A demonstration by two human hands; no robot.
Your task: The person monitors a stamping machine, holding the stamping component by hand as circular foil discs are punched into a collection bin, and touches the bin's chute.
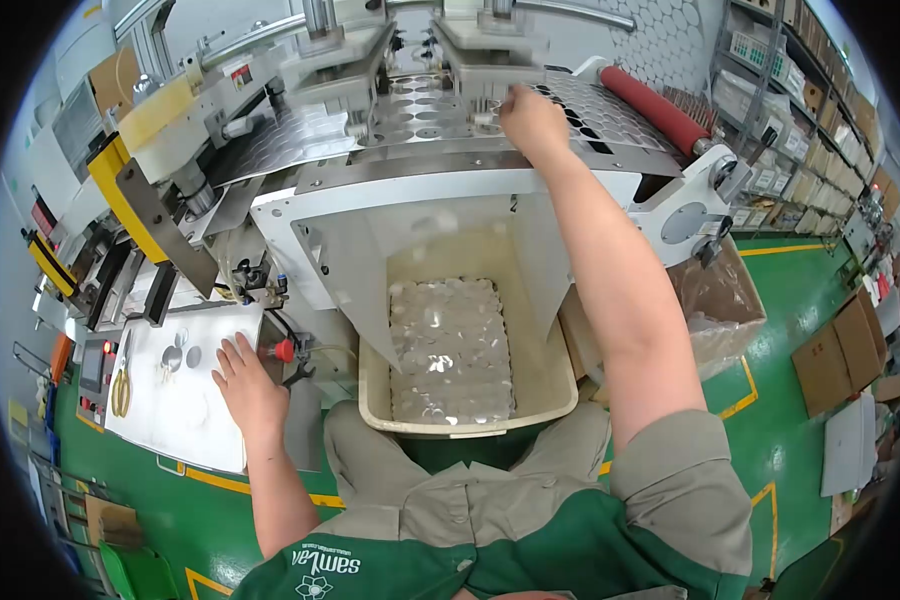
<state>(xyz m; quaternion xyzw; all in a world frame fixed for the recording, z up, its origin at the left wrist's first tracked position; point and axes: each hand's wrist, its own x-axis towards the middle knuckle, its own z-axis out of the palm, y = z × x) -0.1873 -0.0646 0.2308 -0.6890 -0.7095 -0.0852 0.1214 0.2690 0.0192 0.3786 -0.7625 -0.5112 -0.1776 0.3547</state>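
My left hand (251,391) lies with fingers spread on the right edge of a white board (185,425). Beyond its fingertips several small grey discs (173,357) rest on the board, and scissors with yellow handles (121,391) lie at its left side. My right hand (534,122) reaches over the machine's front edge, its fingers curled together beside the pressing head (485,70). Under it runs a sheet of round shapes (602,108), some of them dark gaps. Whatever the right fingers pinch, if anything, is hidden.
Between my knees stands a cream bin (370,405) holding many clear discs (448,350). A red roller (655,108) sits at the machine's right end. Left are a yellow-edged bracket (130,190) and a red knob (285,350). Cardboard boxes (838,355) and shelves (795,130) stand right.
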